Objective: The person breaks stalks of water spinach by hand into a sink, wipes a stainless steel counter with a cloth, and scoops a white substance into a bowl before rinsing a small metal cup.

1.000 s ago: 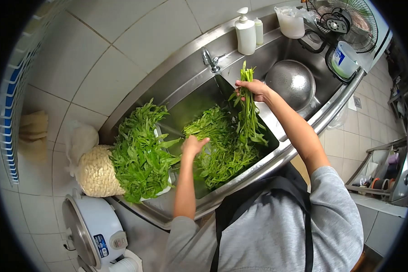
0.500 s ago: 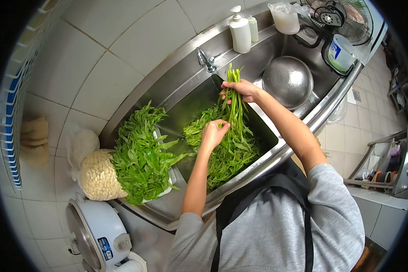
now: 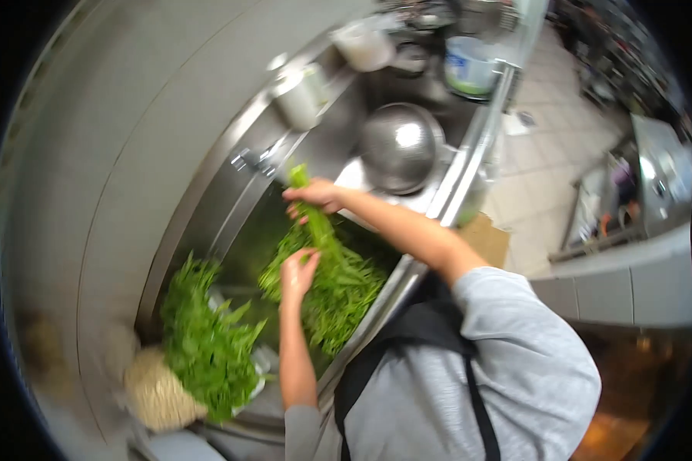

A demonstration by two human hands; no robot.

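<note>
My right hand (image 3: 315, 197) is closed round a bunch of long green stems, leafy greens like water spinach (image 3: 321, 223), with the cut ends sticking up past my fingers. Below it, the leafy part hangs onto a heap of the same greens (image 3: 338, 300) in the sink basin (image 3: 242, 230). My left hand (image 3: 297, 273) is beside the bunch, thumb and fingers pinched together. A little green shows at those fingertips, but blur hides what they hold. Left of the basin, another pile of leafy greens (image 3: 207, 346) lies on a white tray (image 3: 263, 365).
A metal bowl (image 3: 402, 146) sits upside down in the second basin. Behind are a faucet (image 3: 255, 160), a white pump bottle (image 3: 294, 98) and a plastic tub (image 3: 469, 67). A bag of pale pieces (image 3: 160, 390) stands at the left end, by the tiled wall.
The view has swung right, so the sink appears further left and lower, and blurred. My right hand still grips the bunch; my left hand remains pinched beside it.
</note>
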